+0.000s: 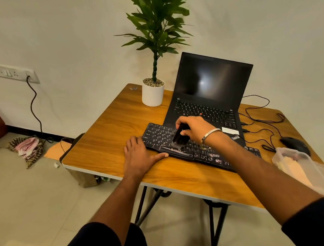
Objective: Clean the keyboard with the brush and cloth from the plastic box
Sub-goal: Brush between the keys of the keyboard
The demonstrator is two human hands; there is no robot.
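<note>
Black brush (180, 137) in right hand (195, 128) — bristles on flat keyboard (158, 136).

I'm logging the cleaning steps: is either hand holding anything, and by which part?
The right hand holds the black brush by its upper end, bristles down on the keyboard. The left hand holds nothing; it rests flat at the keyboard's left end.
</note>
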